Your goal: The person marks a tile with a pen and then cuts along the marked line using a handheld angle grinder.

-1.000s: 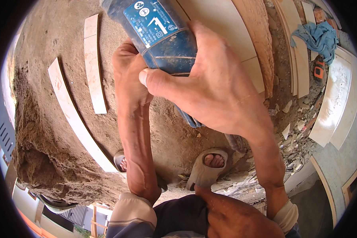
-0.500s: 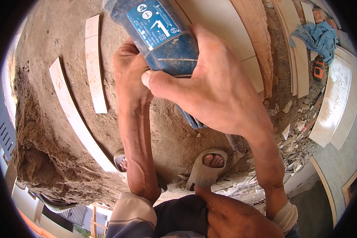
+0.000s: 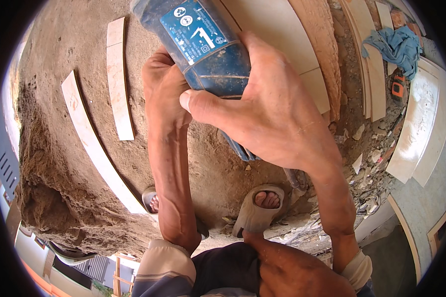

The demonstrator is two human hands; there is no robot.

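Observation:
A dusty blue power tool with a printed label hangs close to me at the top centre; its working end is out of sight. My right hand is closed round its near end, thumb laid across the front. My left hand grips the tool's left side, with most of its fingers hidden behind the body. Beyond the tool, on the right, lies a large cream tile with a dark line across its top part and a cut or joint line lower down.
Two narrow tile strips lie on the bare soil at left. At right are stacked tile strips, a blue cloth, an orange tape measure, pale boards and broken rubble. My sandalled foot stands below.
The power tool has shifted very slightly right and down in the picture. Both hands keep the same hold, and everything else lies as before.

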